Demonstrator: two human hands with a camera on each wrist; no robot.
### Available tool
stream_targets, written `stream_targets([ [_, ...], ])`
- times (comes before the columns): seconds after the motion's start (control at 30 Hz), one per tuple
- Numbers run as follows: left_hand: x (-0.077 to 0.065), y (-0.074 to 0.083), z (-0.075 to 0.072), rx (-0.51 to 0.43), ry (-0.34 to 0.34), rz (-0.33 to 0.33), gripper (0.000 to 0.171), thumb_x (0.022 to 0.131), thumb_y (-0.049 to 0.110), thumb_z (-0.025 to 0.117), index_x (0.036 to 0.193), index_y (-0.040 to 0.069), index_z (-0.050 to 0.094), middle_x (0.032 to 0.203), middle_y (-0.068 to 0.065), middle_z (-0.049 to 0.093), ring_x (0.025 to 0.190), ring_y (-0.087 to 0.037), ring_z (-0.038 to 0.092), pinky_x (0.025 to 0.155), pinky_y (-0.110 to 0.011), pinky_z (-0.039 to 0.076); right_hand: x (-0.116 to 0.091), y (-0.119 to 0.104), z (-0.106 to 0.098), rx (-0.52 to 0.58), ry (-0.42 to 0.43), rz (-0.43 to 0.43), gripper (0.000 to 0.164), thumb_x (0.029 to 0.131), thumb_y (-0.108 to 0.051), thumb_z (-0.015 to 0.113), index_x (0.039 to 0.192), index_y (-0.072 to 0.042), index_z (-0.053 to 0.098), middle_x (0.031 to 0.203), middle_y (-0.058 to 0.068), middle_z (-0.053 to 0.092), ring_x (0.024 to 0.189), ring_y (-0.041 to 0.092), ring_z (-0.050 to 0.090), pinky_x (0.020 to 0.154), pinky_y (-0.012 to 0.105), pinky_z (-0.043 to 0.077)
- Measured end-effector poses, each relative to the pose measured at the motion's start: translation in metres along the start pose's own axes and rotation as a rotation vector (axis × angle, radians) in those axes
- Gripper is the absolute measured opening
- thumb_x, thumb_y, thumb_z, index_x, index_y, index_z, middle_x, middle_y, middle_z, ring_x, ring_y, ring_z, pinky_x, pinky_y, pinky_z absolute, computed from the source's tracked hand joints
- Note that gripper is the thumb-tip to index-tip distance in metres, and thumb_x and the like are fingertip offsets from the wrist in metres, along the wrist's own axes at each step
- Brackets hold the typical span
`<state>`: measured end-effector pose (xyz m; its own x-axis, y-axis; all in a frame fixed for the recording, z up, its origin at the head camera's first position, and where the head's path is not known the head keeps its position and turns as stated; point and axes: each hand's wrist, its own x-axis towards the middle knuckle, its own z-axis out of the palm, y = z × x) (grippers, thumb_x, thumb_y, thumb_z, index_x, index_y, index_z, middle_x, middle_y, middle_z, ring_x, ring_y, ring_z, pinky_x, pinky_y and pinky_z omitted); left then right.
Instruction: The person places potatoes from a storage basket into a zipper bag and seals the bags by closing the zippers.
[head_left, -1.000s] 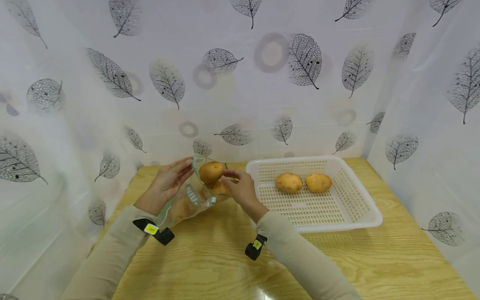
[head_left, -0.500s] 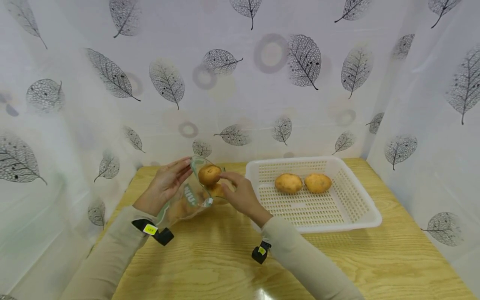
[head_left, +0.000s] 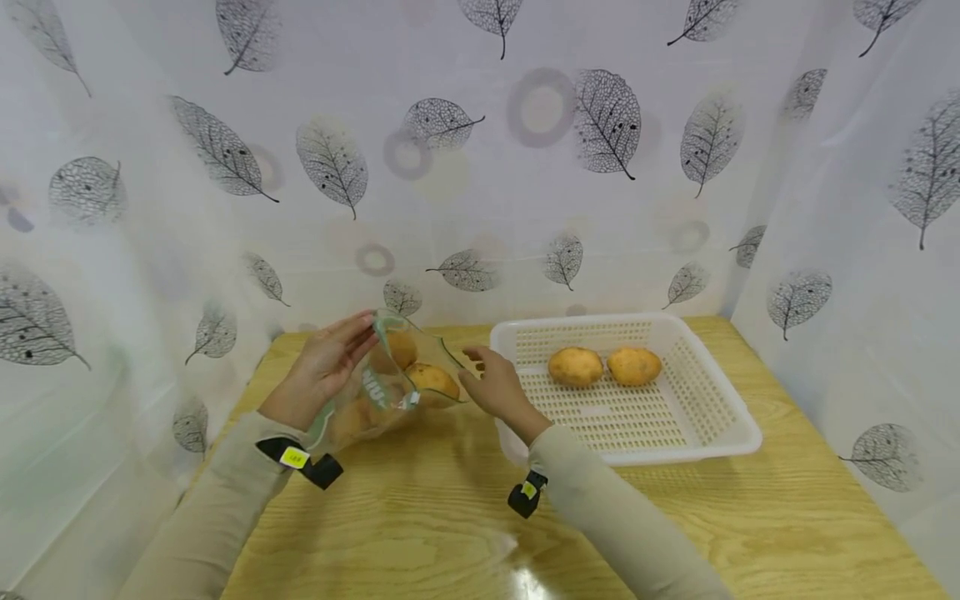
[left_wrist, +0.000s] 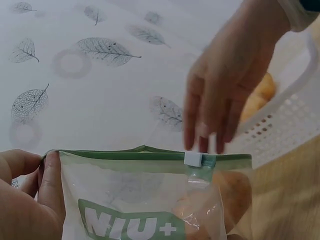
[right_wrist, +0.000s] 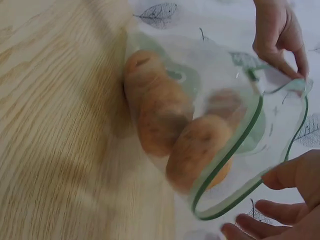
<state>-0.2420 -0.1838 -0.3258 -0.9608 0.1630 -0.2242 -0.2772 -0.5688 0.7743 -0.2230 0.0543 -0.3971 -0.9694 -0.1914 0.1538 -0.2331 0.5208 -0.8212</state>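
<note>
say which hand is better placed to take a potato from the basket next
Probably the right hand: it appears to grip nothing and is next to the white basket holding two potatoes. The left hand pinches the bag by its rim, farther from the basket.

Clear bag (left_wrist: pixel 145 195), green trim (left_wrist: pixel 115 156); yellow-brown potatoes (head_left: pixel 435 380); white basket (head_left: pixel 600 427); white curtain (head_left: pixel 495 200), black leaf prints (head_left: pixel 609 121)

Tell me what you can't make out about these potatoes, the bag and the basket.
Head view: how many potatoes the bag holds; they overlap behind printed, cloudy plastic.
Left wrist view: the bag's bottom, cut off by the lower edge.
Left wrist view: part of the basket, cut off by the right edge.
Right wrist view: whether the right hand touches the bag; they overlap there.
</note>
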Motion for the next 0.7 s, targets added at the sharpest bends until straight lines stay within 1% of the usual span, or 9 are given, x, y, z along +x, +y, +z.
stream_targets([
  [0.07, 0.0, 0.002, 0.0, -0.004, 0.002, 0.004, 0.026, 0.096, -0.002, 0.053, 0.081, 0.005, 0.073, 0.082, -0.004, 0.07, 0.074, -0.012, 0.068, 0.078, -0.018, 0.059, 0.003, 0.003, -0.001, -0.027, -0.046, 0.042, 0.04, 0.095, -0.013, 0.056, 0.132, 0.002, 0.052, 0.127, 0.021, 0.058, 0.112, 0.037, 0.06, 0.091, 0.043, 0.057],
  [0.13, 0.0, 0.005, 0.0, -0.018, 0.001, 0.01, 0.027, 0.096, -0.002, 0.052, 0.081, 0.004, 0.073, 0.082, -0.005, 0.07, 0.074, -0.012, 0.068, 0.077, -0.018, 0.059, 0.005, 0.005, -0.002, -0.057, -0.088, 0.064, 0.04, 0.095, -0.013, 0.057, 0.131, 0.003, 0.054, 0.124, 0.022, 0.061, 0.109, 0.036, 0.062, 0.087, 0.043, 0.059],
  [0.3, 0.0, 0.009, -0.001, -0.048, -0.008, 0.032, 0.026, 0.096, -0.004, 0.052, 0.082, 0.002, 0.074, 0.083, -0.006, 0.07, 0.075, -0.013, 0.068, 0.076, -0.019, 0.06, 0.007, 0.003, -0.003, -0.135, -0.148, 0.057, 0.034, 0.095, -0.012, 0.057, 0.125, 0.005, 0.058, 0.112, 0.02, 0.067, 0.098, 0.032, 0.067, 0.077, 0.039, 0.061],
  [0.37, -0.002, 0.011, -0.001, -0.048, -0.012, 0.041, 0.025, 0.095, -0.004, 0.053, 0.082, 0.002, 0.074, 0.083, -0.006, 0.07, 0.076, -0.013, 0.068, 0.077, -0.019, 0.06, 0.007, 0.003, -0.003, -0.148, -0.167, 0.053, 0.032, 0.095, -0.011, 0.057, 0.122, 0.006, 0.06, 0.105, 0.019, 0.069, 0.089, 0.029, 0.069, 0.069, 0.034, 0.062],
  [0.43, -0.005, 0.013, -0.002, -0.048, -0.018, 0.044, 0.023, 0.095, -0.003, 0.054, 0.084, 0.002, 0.074, 0.085, -0.005, 0.071, 0.078, -0.013, 0.068, 0.079, -0.019, 0.059, 0.007, 0.003, -0.003, -0.131, -0.181, 0.057, 0.028, 0.094, -0.008, 0.058, 0.117, 0.007, 0.063, 0.098, 0.018, 0.071, 0.082, 0.028, 0.07, 0.063, 0.031, 0.062],
  [0.53, -0.009, 0.017, -0.004, -0.074, -0.032, 0.048, 0.02, 0.094, -0.002, 0.056, 0.088, 0.002, 0.074, 0.089, -0.006, 0.071, 0.082, -0.014, 0.069, 0.082, -0.02, 0.058, 0.008, 0.006, -0.002, -0.051, -0.191, 0.081, 0.023, 0.095, -0.007, 0.058, 0.111, 0.007, 0.066, 0.088, 0.016, 0.071, 0.071, 0.025, 0.071, 0.057, 0.025, 0.061],
  [0.63, -0.013, 0.022, -0.006, -0.077, -0.042, 0.056, 0.019, 0.094, -0.002, 0.056, 0.089, 0.002, 0.074, 0.089, -0.006, 0.072, 0.083, -0.013, 0.069, 0.082, -0.021, 0.058, 0.01, 0.005, -0.003, 0.113, -0.175, 0.131, 0.02, 0.095, -0.006, 0.057, 0.106, 0.007, 0.068, 0.088, 0.018, 0.07, 0.068, 0.019, 0.069, 0.061, 0.024, 0.061],
  [0.7, -0.014, 0.025, -0.007, -0.054, -0.042, 0.072, 0.021, 0.094, -0.002, 0.056, 0.087, 0.003, 0.074, 0.087, -0.005, 0.072, 0.082, -0.013, 0.069, 0.08, -0.021, 0.059, 0.012, 0.001, -0.004, 0.24, -0.157, 0.163, 0.02, 0.096, -0.006, 0.057, 0.107, 0.008, 0.067, 0.094, 0.021, 0.069, 0.067, 0.014, 0.068, 0.065, 0.024, 0.062],
])
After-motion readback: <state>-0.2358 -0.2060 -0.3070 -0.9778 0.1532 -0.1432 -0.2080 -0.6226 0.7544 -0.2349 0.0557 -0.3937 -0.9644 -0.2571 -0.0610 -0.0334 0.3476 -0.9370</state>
